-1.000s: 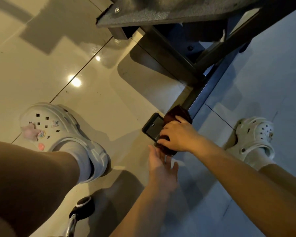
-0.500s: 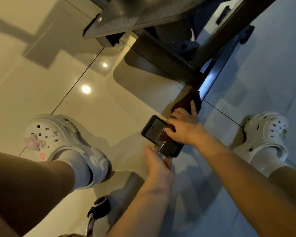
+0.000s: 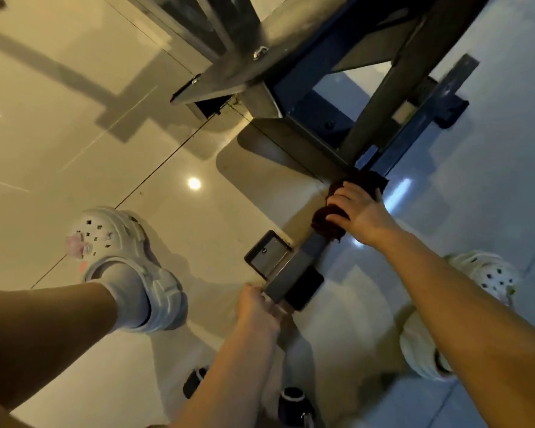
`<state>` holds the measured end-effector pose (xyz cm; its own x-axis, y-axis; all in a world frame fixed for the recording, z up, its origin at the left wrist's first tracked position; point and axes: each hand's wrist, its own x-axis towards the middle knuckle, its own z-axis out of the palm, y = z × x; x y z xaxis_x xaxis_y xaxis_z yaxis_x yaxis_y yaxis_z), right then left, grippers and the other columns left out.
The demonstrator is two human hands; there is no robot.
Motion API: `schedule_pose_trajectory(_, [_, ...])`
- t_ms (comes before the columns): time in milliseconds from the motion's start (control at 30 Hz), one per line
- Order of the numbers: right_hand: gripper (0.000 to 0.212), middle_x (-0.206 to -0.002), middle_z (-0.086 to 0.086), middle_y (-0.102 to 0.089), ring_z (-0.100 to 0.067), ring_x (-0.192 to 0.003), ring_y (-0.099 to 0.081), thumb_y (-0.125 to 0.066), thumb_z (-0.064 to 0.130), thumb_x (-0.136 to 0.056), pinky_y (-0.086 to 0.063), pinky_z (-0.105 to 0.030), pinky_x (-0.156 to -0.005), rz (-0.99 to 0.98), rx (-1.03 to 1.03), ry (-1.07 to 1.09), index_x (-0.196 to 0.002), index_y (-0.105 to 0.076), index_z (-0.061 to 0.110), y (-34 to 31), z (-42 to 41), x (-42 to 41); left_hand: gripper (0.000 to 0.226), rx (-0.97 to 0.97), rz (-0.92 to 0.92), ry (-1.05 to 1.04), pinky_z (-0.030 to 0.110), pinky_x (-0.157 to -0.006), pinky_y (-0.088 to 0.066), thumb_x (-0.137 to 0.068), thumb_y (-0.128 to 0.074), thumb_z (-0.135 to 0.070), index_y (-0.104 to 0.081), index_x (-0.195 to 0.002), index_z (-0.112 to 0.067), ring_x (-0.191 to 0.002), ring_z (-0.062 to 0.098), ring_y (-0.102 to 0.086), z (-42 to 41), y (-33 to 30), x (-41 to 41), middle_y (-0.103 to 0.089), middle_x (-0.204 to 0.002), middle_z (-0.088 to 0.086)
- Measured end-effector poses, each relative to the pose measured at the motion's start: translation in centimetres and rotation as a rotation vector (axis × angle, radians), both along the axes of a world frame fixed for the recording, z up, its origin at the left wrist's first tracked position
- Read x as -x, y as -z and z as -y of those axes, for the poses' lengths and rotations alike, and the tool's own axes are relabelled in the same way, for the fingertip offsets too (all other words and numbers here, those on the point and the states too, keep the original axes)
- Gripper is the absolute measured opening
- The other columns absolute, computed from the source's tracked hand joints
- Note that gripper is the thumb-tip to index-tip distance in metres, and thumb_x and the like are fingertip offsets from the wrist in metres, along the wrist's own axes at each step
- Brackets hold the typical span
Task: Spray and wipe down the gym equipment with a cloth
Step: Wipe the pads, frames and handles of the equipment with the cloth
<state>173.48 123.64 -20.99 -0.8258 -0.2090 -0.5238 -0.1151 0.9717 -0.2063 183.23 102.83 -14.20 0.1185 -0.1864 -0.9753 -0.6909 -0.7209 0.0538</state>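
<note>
The gym machine's grey base bar (image 3: 297,267) runs along the tiled floor from the dark upright frame (image 3: 380,97) toward me. A dark red cloth (image 3: 323,223) is wrapped over this bar. My right hand (image 3: 363,213) grips the cloth and presses it on the bar, just below the joint with the frame. My left hand (image 3: 257,307) holds the bar's near end, its fingers curled under it and partly hidden. No spray bottle is in view.
A flat foot plate (image 3: 267,253) and a black end cap (image 3: 303,288) sit at the bar's near end. My white clogs stand on either side, the left clog (image 3: 121,248) and the right clog (image 3: 488,276). Two dark round-ended objects (image 3: 294,400) lie near the bottom edge.
My right hand has slid the cloth up the bar, away from the near end toward the frame joint. My left hand stays at the bar's end. The view has tilted.
</note>
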Motion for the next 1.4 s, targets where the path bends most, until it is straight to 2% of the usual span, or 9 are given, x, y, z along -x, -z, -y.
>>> schedule_pose_trajectory(100, [0.033,-0.146,-0.003,-0.042,-0.016,-0.146,-0.018,-0.051,0.028,-0.099,-0.013,-0.059,-0.116,-0.107,0.129,0.154,-0.13,-0.055,0.017,0.7,0.7,-0.3,0.023,0.093,-0.092,0.093,0.026,-0.051,-0.051,-0.102,-0.043,-0.027,-0.049,-0.117,-0.011,-0.07,0.017,-0.042,-0.6,-0.3,-0.1,-0.046,-0.086,0.005])
schedule_pose_trajectory(233, [0.033,-0.148,-0.002,-0.041,-0.015,-0.147,-0.018,-0.048,0.015,-0.099,-0.009,-0.059,-0.117,-0.111,0.175,0.183,-0.132,-0.052,0.016,0.0,5.0,-4.4,0.023,0.42,-0.25,0.285,0.039,-0.096,-0.047,-0.096,-0.053,-0.025,-0.057,-0.115,-0.013,-0.106,0.027,-0.049,-2.2,0.3,-0.3,-0.052,-0.124,0.01])
schedule_pose_trajectory(333, [0.032,-0.14,-0.003,-0.049,-0.021,-0.139,-0.034,-0.049,0.014,-0.098,-0.025,-0.045,-0.113,-0.068,0.214,-0.014,-0.13,-0.053,0.016,-0.8,7.9,-7.7,0.01,0.454,-0.4,0.268,0.037,-0.087,-0.049,-0.096,-0.053,-0.017,-0.059,-0.103,-0.014,-0.089,0.019,-0.052,-3.7,-1.3,-0.5,-0.056,-0.1,0.003])
schedule_pose_trajectory(433, [0.025,-0.12,-0.011,-0.062,-0.023,-0.104,-0.057,-0.05,0.013,-0.098,-0.043,-0.029,-0.084,0.164,0.391,0.049,-0.12,-0.062,0.011,-3.2,8.8,-9.6,0.009,0.435,-0.412,0.175,0.025,-0.066,-0.041,-0.097,-0.049,-0.013,-0.057,-0.093,-0.014,-0.073,0.01,-0.048,-3.4,-2.6,-1.4,-0.051,-0.084,-0.001])
schedule_pose_trajectory(700, [0.025,-0.122,-0.002,-0.064,-0.018,-0.113,-0.055,-0.06,0.012,-0.093,-0.043,-0.027,-0.094,-0.03,0.594,0.006,-0.116,-0.068,0.019,-12.9,4.2,-11.3,0.017,0.118,-0.526,0.079,0.028,-0.059,-0.04,-0.097,-0.055,-0.022,-0.053,-0.085,-0.009,-0.064,0.018,-0.049,-5.8,-8.5,-4.5,-0.057,-0.063,0.008])
schedule_pose_trajectory(933, [0.026,-0.119,0.003,-0.058,-0.015,-0.112,-0.052,-0.069,0.012,-0.086,-0.047,-0.032,-0.098,-0.097,0.838,-0.095,-0.108,-0.062,0.024,-20.6,1.5,-12.6,0.034,-0.034,-0.828,0.04,0.041,-0.073,-0.053,-0.095,-0.056,-0.031,-0.057,-0.12,-0.008,-0.095,0.031,-0.063,-6.3,-13.3,-5.3,-0.065,-0.105,0.016])
schedule_pose_trajectory(1067, [0.03,-0.122,0.009,-0.053,-0.008,-0.115,-0.053,-0.067,0.015,-0.088,-0.053,-0.032,-0.093,-0.039,1.119,0.025,-0.109,-0.057,0.034,-21.6,0.1,-13.2,0.025,0.207,-0.929,0.218,0.036,-0.057,-0.052,-0.094,-0.059,-0.02,-0.059,-0.116,-0.008,-0.087,0.032,-0.066,-6.6,-15.7,-6.3,-0.067,-0.099,0.016])
schedule_pose_trajectory(1233, [0.055,-0.144,0.015,-0.032,-0.011,-0.121,-0.051,-0.062,0.01,-0.092,-0.053,-0.031,-0.095,-0.107,1.088,0.009,-0.131,-0.046,0.046,-22.2,-0.6,-11.8,0.006,0.744,-1.108,0.852,0.036,-0.078,-0.051,-0.089,-0.067,-0.016,-0.071,-0.088,-0.021,-0.09,0.025,-0.063,-6.3,-18.5,-7.1,-0.069,-0.088,0.003])
schedule_pose_trajectory(1400, [0.014,-0.118,0.012,-0.046,-0.013,-0.109,-0.055,-0.064,0.018,-0.092,-0.055,-0.027,-0.087,-0.205,0.976,0.149,-0.101,-0.062,0.029,-22.3,-0.7,-11.3,0.021,1.008,-1.14,1.31,0.019,-0.075,-0.041,-0.09,-0.065,-0.015,-0.064,-0.087,-0.036,-0.089,0.007,-0.056,-5.7,-21.6,-6.9,-0.062,-0.085,-0.017])
